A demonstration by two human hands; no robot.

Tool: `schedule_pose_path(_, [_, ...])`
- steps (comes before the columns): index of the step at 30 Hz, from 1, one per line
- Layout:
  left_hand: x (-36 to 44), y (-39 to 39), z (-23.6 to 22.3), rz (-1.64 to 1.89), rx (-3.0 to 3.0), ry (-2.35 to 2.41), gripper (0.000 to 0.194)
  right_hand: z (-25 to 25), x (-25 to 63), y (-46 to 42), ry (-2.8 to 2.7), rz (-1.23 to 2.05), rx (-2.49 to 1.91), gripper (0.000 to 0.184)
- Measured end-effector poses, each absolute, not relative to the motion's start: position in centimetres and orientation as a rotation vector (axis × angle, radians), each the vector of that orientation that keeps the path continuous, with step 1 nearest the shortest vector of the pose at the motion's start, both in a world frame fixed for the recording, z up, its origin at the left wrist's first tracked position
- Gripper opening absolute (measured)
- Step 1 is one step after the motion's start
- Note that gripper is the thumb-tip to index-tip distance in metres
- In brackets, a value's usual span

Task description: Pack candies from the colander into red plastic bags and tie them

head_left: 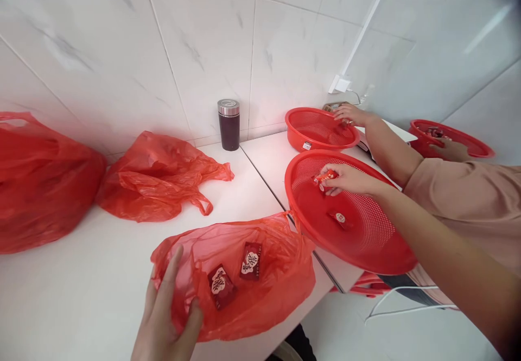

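Observation:
My left hand [165, 309] is at the left side of an opened red plastic bag [280, 290], its fingers spread and touching the thin film. Inside the bag lie two dark red packets, one packet [251, 261] with a pale printed label and another packet [221, 286] nearer my hand. Over a red perforated plastic basket [366, 217], my right hand [344, 181] pinches a small red wrapped packet [326, 176]. A single red packet [340, 219] with a round pale label lies in this basket, below my right hand. The bag's right end touches the basket's rim.
A crumpled red bag [157, 176] and a fuller one [44, 187] lie left. A dark tumbler [229, 125] stands by the wall. To the right, a co-worker's hand [352, 114] reaches over a second basket [301, 137], the other into a third basket [476, 145].

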State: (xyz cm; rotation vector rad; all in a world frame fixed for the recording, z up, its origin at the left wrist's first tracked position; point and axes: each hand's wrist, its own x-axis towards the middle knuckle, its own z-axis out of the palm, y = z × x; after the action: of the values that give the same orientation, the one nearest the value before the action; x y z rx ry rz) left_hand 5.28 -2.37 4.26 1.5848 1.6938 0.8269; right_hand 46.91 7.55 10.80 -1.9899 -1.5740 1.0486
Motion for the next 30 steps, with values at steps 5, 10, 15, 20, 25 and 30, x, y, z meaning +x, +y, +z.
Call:
schedule_pose_path(5, [5.7,-2.5,4.6,0.848,1.612,1.654,0.064,14.8,36.2,3.5,-1.628,1.265,-1.510,0.018])
schedule_pose_path(10, [5.9,-2.9,5.0,0.844,1.624,1.644,0.064,12.0,28.5,0.8,-2.178,1.070,-1.417,0.015])
schedule_pose_path(15, [5.4,-3.3,4.5,0.813,1.569,1.662,0.068,9.4,28.5,0.9,-2.254,0.986,-1.492,0.015])
schedule_pose_path(20, [5.3,-3.2,4.3,0.805,1.597,1.661,0.067,10.8,28.9,0.2,-2.280,1.102,-1.587,0.016])
schedule_pose_path(25, [5.2,-3.1,4.5,0.809,1.622,1.671,0.066,13.1,33.5,0.3,-2.035,0.738,-1.713,0.016])
schedule_pose_path(30, [5.1,-3.1,4.5,0.800,1.595,1.668,0.068,9.6,43.5,1.6,-1.968,0.415,-2.497,0.063])
